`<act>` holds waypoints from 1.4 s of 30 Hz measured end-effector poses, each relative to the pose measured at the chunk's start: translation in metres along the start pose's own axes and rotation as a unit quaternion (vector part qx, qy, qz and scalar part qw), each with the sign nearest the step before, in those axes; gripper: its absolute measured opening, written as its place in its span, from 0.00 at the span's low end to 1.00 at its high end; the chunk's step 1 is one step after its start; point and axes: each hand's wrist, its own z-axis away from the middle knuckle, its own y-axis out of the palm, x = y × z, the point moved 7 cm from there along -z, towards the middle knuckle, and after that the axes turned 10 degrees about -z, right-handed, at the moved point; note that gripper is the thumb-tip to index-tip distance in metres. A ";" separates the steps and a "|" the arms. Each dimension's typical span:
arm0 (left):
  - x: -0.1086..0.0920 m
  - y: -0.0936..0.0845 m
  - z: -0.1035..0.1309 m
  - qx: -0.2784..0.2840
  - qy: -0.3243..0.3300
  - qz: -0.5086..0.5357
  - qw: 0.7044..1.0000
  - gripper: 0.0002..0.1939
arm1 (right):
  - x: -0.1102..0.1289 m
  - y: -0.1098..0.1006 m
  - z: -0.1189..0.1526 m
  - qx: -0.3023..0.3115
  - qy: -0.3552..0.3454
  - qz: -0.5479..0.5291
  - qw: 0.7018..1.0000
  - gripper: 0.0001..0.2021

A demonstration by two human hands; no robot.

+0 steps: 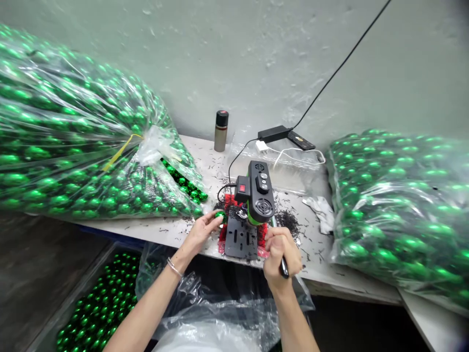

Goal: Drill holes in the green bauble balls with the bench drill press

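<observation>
My left hand (203, 228) pinches a shiny green ball (220, 215) between thumb and fingertips, just left of a small black and green bench machine (260, 190). The machine has a red switch (242, 188), a slotted black base plate (241, 239) and red material under it. My right hand (282, 254) is closed round a tool with a black handle (284, 269), at the right of the base plate. A pale part near the right fingers may belong to the tool; its working end is hidden.
Clear bags of green balls lie at left (73, 146) and right (395, 205). A bottle (221, 132), a power adapter (274, 133), a white charger (261, 146) and a white cloth (321, 212) are on the table. Black scraps (287, 221) litter it. A lined bin (98, 303) holds green balls below.
</observation>
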 end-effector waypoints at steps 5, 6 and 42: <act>0.012 0.049 0.008 0.011 0.020 -0.044 0.999 0.23 | 0.000 0.000 -0.001 0.006 0.012 0.005 1.000 0.14; 0.010 0.054 0.009 -0.001 0.042 -0.079 0.996 0.21 | 0.000 0.000 -0.001 0.007 0.015 0.004 1.000 0.14; -0.009 0.064 0.013 -0.014 0.272 -0.256 0.927 0.18 | -0.023 0.003 0.040 0.019 -0.034 0.017 0.999 0.12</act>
